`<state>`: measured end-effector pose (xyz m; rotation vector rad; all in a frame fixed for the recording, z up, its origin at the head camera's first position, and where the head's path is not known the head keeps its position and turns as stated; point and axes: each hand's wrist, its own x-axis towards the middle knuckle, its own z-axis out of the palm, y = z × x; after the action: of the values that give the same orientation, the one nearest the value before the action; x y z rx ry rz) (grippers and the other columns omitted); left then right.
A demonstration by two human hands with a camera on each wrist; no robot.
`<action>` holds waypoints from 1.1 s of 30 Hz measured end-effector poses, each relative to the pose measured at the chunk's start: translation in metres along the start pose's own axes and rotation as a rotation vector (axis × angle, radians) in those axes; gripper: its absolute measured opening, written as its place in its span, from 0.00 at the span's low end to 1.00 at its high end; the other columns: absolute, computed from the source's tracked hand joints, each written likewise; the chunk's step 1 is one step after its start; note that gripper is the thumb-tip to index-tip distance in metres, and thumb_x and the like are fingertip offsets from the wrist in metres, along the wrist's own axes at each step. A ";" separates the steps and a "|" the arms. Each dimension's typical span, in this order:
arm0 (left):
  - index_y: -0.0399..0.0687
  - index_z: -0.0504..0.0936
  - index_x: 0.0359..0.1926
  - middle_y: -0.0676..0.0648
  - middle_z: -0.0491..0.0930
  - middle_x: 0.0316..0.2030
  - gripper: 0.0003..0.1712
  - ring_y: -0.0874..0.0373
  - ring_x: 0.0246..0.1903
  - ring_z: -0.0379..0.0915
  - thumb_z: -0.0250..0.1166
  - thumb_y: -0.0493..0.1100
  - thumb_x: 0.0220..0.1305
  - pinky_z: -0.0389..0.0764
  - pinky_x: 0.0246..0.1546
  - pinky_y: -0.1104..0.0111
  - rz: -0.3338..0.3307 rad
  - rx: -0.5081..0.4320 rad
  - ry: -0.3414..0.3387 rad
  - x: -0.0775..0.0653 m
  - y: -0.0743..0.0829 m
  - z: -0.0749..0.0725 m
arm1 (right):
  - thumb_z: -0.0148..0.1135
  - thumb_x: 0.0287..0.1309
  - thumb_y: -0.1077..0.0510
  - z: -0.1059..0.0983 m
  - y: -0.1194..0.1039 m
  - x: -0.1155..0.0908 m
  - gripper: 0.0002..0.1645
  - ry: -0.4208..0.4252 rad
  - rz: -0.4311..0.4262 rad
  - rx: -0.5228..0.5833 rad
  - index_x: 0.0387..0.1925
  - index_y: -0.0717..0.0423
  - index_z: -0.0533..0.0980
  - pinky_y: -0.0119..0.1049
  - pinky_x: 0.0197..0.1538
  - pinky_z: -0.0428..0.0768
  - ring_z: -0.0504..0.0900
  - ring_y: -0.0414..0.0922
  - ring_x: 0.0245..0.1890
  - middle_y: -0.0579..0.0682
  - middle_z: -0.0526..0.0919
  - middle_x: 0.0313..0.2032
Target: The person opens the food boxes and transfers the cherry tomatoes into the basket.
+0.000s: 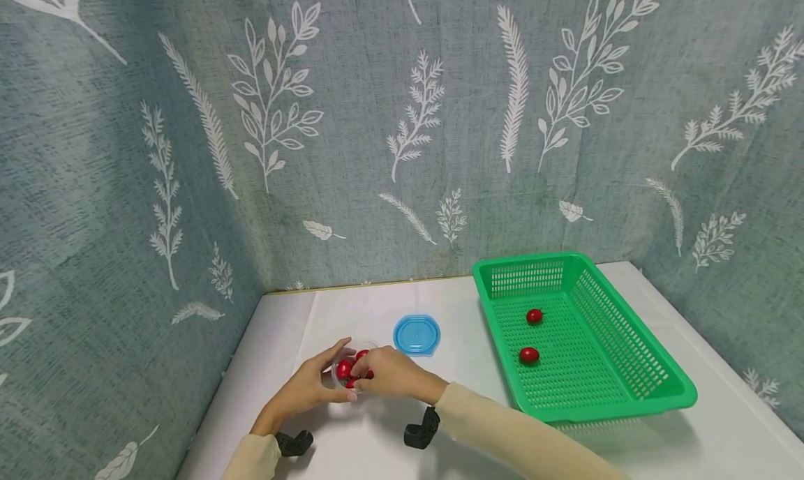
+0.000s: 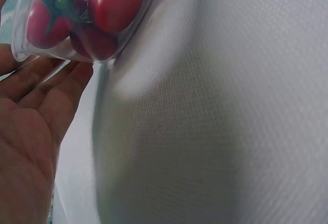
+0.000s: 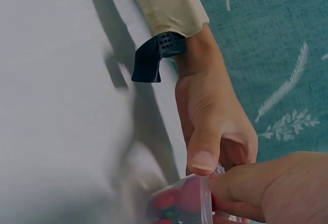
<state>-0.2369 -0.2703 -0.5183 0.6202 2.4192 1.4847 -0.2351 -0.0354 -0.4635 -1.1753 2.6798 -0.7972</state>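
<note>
A small clear plastic tub (image 2: 20, 39) holding several red cherry tomatoes (image 1: 344, 370) stands on the white table. My left hand (image 1: 306, 384) grips its side, thumb near the front and fingers round the far side. Over the tub's mouth, my right hand (image 1: 392, 372) has its fingers bent down among the tomatoes. Red shows between its thumb and fingers, where it appears to pinch a tomato; the fingertips are partly hidden. In the left wrist view, a tomato with a green stem (image 2: 61, 2) presses against the clear wall.
A blue plastic lid (image 1: 417, 335) lies flat behind the tub. To the right is a green slotted basket (image 1: 603, 368) with two tomatoes inside, one farther back (image 1: 534, 316) and one nearer (image 1: 529, 355). Leaf-patterned cloth (image 1: 377, 131) hangs behind and beside the white table (image 1: 370, 302).
</note>
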 end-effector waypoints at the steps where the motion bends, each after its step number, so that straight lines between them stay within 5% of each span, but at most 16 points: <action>1: 0.46 0.53 0.82 0.40 0.67 0.72 0.62 0.39 0.73 0.59 0.82 0.46 0.55 0.75 0.61 0.72 -0.002 0.001 0.000 0.000 0.000 0.000 | 0.72 0.62 0.55 0.000 -0.001 0.001 0.12 -0.007 0.003 -0.017 0.47 0.53 0.89 0.23 0.38 0.77 0.78 0.31 0.34 0.40 0.89 0.40; 7: 0.48 0.54 0.82 0.41 0.68 0.72 0.62 0.40 0.74 0.59 0.82 0.48 0.53 0.74 0.61 0.73 -0.010 0.020 0.005 0.002 -0.002 -0.001 | 0.72 0.63 0.53 0.001 -0.002 0.003 0.13 -0.043 0.028 -0.046 0.48 0.51 0.88 0.24 0.37 0.77 0.78 0.31 0.31 0.39 0.88 0.37; 33: 0.43 0.54 0.81 0.40 0.68 0.71 0.61 0.37 0.73 0.59 0.82 0.47 0.54 0.75 0.64 0.62 0.001 0.020 -0.001 0.002 -0.001 -0.003 | 0.79 0.55 0.55 0.001 0.006 0.007 0.12 -0.022 0.084 0.163 0.40 0.49 0.86 0.24 0.37 0.78 0.79 0.29 0.33 0.36 0.85 0.33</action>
<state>-0.2400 -0.2727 -0.5178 0.6263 2.4367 1.4621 -0.2437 -0.0372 -0.4664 -1.0209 2.5705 -0.9626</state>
